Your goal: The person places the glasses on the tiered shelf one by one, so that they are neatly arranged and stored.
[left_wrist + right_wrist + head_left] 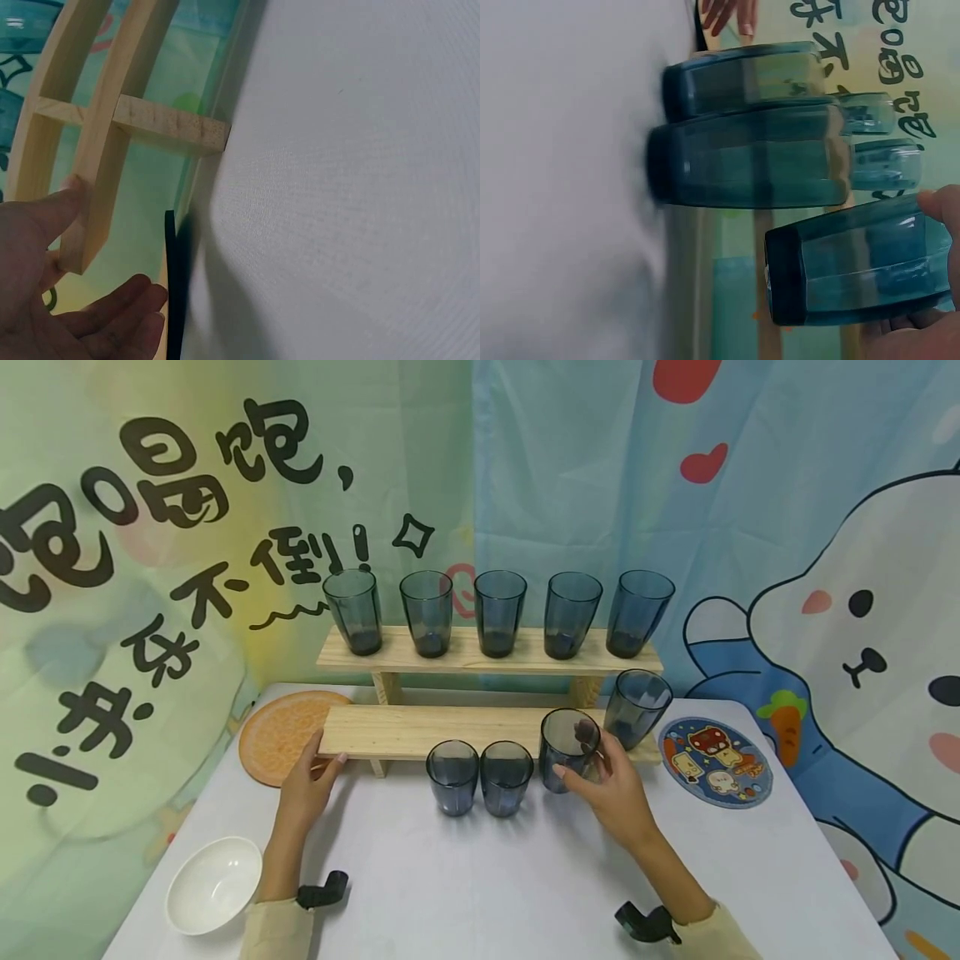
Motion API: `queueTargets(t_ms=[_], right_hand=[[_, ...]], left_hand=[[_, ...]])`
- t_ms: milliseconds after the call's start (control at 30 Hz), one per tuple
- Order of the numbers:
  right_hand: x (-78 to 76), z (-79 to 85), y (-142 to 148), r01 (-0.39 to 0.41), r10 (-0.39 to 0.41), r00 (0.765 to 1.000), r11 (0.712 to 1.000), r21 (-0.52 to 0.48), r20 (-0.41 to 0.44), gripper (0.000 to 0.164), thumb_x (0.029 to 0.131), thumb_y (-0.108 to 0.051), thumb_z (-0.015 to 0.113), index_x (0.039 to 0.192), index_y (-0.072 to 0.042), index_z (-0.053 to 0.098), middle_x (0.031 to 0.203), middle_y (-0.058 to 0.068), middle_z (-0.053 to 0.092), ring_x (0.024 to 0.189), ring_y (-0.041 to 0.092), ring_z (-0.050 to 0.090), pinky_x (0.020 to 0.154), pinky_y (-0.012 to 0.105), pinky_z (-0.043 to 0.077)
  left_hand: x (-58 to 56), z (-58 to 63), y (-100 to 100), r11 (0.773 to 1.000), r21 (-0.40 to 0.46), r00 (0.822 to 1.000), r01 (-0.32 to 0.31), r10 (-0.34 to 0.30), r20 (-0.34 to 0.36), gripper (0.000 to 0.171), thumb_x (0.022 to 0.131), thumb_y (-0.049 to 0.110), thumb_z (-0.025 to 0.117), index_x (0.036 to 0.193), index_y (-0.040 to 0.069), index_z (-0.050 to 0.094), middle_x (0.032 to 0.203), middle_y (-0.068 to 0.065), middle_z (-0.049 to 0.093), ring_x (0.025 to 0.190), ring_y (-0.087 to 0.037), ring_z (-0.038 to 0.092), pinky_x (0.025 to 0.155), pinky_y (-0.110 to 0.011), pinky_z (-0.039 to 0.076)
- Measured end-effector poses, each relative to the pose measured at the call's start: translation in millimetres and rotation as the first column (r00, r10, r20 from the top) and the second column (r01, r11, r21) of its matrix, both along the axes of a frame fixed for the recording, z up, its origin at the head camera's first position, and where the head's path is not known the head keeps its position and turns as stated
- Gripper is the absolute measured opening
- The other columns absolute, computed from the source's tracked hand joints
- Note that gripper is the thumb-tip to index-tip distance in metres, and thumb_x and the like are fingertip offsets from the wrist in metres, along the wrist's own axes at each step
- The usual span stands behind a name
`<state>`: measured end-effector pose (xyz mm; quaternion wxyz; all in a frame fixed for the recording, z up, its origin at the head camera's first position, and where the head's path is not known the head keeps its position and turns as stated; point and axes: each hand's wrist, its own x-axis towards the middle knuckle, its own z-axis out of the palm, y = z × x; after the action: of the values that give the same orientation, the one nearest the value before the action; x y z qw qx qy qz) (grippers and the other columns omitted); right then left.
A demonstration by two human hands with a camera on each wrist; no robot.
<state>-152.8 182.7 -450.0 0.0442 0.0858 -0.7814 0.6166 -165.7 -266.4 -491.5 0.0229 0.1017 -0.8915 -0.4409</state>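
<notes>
My right hand grips a blue-tinted glass tumbler, thumb on the near side. Its base is off the white table in the right wrist view. Two matching glasses stand side by side on the table, left of it. At the left end of the two-tier wooden stand, my left hand holds the lower plank between thumb and finger, its other fingers loosely bent. One glass stands at the right end of that lower plank. Several more glasses line the upper plank.
A round orange mat lies left of the stand, and a blue cartoon-printed round mat lies to its right. A white bowl sits near the table's left edge. Printed curtains hang behind the table.
</notes>
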Motion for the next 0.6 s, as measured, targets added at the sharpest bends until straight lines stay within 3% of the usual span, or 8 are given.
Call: queueTargets(t_ms=[333,600], right_hand=[[-21.3,14.8,-6,0.022,-0.023,0.998,0.999,-0.028,-0.06,0.076,0.095,-0.014,0.082,0.158,-0.006,0.042,0.162,0.015,0.039,0.158,0.029,0.032,0.129,0.036,0.027],[-42.2,17.3,-13,0.054,-0.057,0.997,0.997,-0.048,-0.054,0.072,0.095,-0.018,0.082,0.156,-0.005,0.045,0.159,0.014,0.043,0.157,0.026,0.034,0.131,0.04,0.023]], left_hand=[[0.0,0.6,0,1.0,-0.003,1.0,-0.004,0.004,-0.011,0.074,0.11,0.037,0.057,0.17,0.013,0.021,0.154,-0.034,0.049,0.136,-0.051,0.056,0.114,-0.06,0.046],[1.1,2.8,1,1.0,0.003,1.0,-0.007,0.007,-0.009,0.073,0.11,0.035,0.058,0.169,0.012,0.021,0.153,-0.034,0.049,0.136,-0.051,0.056,0.113,-0.06,0.047]])
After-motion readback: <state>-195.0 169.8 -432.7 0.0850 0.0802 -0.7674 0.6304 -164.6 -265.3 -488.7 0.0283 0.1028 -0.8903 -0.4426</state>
